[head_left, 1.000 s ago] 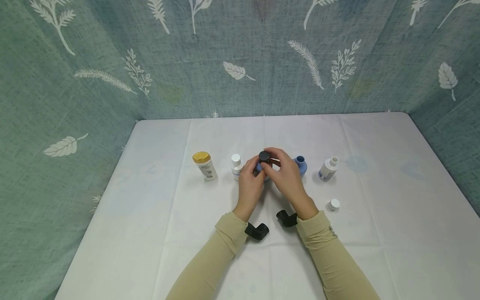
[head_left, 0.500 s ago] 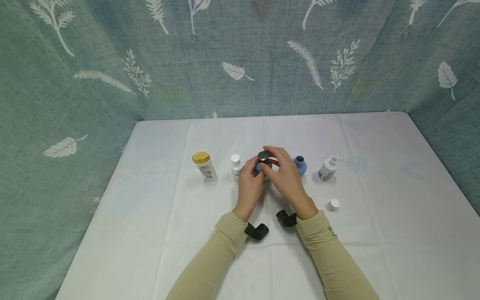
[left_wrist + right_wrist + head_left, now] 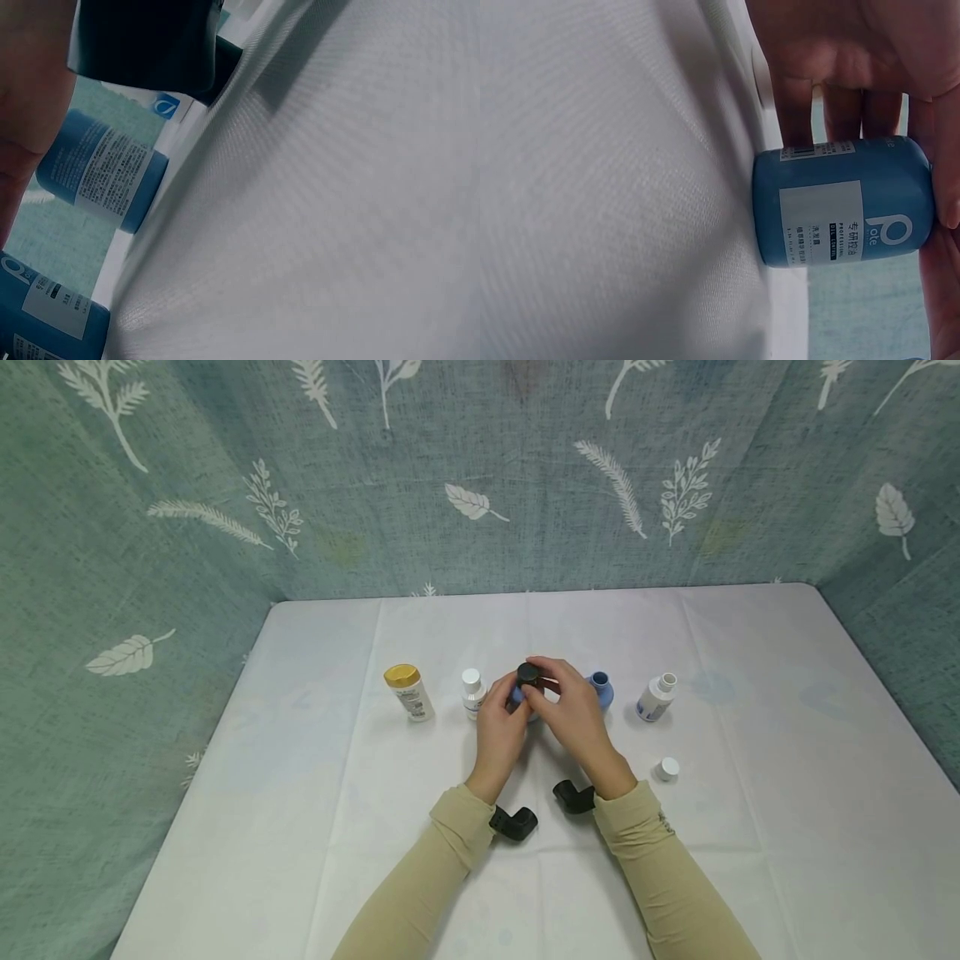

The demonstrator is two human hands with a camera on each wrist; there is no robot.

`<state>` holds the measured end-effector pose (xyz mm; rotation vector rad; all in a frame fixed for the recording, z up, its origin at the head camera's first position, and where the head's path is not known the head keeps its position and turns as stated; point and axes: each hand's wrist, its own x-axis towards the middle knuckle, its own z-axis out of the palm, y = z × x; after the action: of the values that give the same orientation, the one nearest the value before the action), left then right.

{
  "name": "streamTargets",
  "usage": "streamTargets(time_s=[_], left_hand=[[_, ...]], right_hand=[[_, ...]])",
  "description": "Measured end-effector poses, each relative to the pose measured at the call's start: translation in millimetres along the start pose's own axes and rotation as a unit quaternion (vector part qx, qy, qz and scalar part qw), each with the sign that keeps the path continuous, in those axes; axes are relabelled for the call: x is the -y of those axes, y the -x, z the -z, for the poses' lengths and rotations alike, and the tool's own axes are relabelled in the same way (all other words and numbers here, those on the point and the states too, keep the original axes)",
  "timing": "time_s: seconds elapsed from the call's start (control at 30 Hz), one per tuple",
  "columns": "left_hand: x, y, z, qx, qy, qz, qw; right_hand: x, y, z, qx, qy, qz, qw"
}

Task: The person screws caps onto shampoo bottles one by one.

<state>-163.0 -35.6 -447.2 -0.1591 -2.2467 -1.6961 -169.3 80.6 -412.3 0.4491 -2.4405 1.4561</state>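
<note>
A small blue shampoo bottle (image 3: 821, 206) with a white label stands upright on the cloth between the two hands. My left hand (image 3: 501, 739) grips it; several fingers reach round behind it in the right wrist view. On its top sits a black cap (image 3: 528, 672), which my right hand (image 3: 577, 714) pinches between thumb and fingers. The cap's lower edge is hidden by the fingers. Just right of the hands stands a second blue bottle (image 3: 602, 692), uncapped, partly behind the right hand; the left wrist view also has this second bottle (image 3: 105, 172).
Left of the hands are a white bottle with a gold cap (image 3: 409, 691) and a white-capped bottle (image 3: 472, 689). To the right stands an uncapped white bottle (image 3: 657, 697), with a loose white cap (image 3: 667, 769) nearer me. A white cloth (image 3: 247, 793) covers the table; patterned curtains hang behind.
The right fingers and black cap tilt and shift slightly at the bottle's top. The left hand and the other bottles stay where they were.
</note>
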Motion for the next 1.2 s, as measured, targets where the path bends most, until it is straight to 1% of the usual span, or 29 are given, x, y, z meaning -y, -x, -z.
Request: streamTargets(time_s=[0.2, 0.43, 0.57, 0.83, 1.2], left_hand=[[-0.6, 0.6, 0.3, 0.001, -0.005, -0.001, 1.0], [-0.3, 0.3, -0.2, -0.001, 0.002, -0.011, 0.9999], [0.0, 0.2, -0.1, -0.001, -0.003, -0.008, 1.0], [-0.8, 0.1, 0.4, -0.001, -0.008, -0.005, 1.0], [1.0, -0.4, -0.5, 0.002, -0.003, 0.001, 1.0]], right_hand=[[-0.9, -0.1, -1.4, -0.006, -0.007, 0.008, 1.0], [-2.5, -0.3, -2.2, 0.004, -0.016, 0.02, 1.0], [-2.8, -0.3, -2.2, 0.006, -0.01, 0.028, 1.0], [-2.1, 0.4, -1.5, 0.002, -0.009, 0.016, 1.0], [-1.3, 0.5, -2.0, -0.013, -0.005, 0.015, 1.0]])
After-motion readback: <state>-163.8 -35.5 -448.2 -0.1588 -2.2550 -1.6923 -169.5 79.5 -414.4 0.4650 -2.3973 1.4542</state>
